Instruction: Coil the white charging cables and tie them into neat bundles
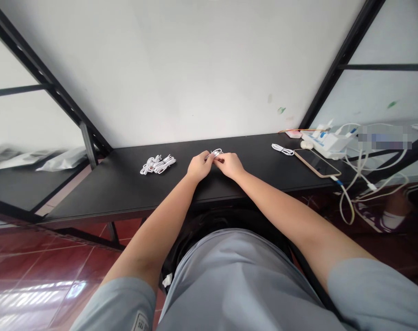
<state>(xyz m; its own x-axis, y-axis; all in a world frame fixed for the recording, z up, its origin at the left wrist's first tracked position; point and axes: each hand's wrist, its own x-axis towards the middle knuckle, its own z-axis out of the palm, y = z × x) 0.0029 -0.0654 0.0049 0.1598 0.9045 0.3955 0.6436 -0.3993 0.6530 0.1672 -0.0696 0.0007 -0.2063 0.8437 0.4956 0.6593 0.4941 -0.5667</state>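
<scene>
My left hand (199,166) and my right hand (229,164) meet over the middle of the black table. Between their pinched fingertips is a white cable (216,151), with its loops showing above the fingers. Both hands are closed on it, and most of the bundle is hidden behind them. A pile of coiled white cables (158,164) lies to the left of my left hand. Farther off, to the right of my right hand, rests a single coiled cable (282,149) bound at its middle.
A phone (317,162) with a cable plugged in lies on the right of the black table (126,193). Behind it stands a white power strip (328,141) with chargers and tangled cords. Black metal frame posts (88,142) flank the table. Another person's foot (384,219) shows at lower right.
</scene>
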